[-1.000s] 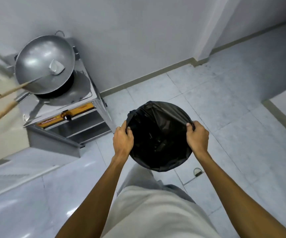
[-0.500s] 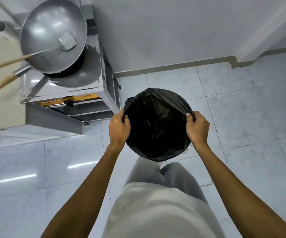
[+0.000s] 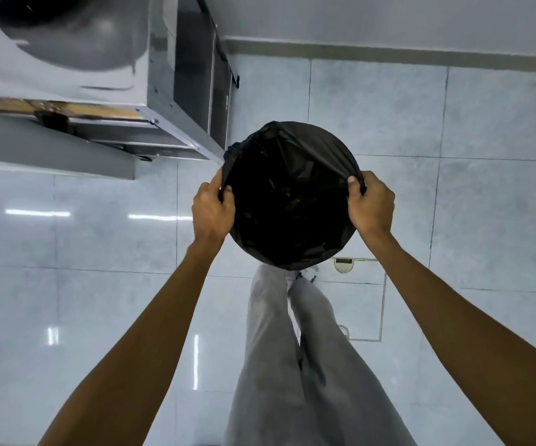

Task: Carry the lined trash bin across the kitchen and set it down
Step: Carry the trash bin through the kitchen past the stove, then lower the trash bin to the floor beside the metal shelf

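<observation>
The black-lined trash bin [image 3: 292, 201] is gripped at its rim by the left hand [image 3: 212, 210] and the right hand [image 3: 371, 206], above the glossy tiled floor [image 3: 453, 188], just beside the steel stove stand [image 3: 176, 91].

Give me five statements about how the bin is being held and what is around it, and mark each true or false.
1. Both hands grip the rim of the trash bin. True: the left hand and the right hand hold opposite sides.
2. The bin is lined with a white bag. False: the black liner covers it.
3. The steel stove stand is to the person's right. False: it is on the left, beyond the bin.
4. The floor is tiled. True.
5. The person wears shorts. False: long grey trousers cover the legs.
</observation>
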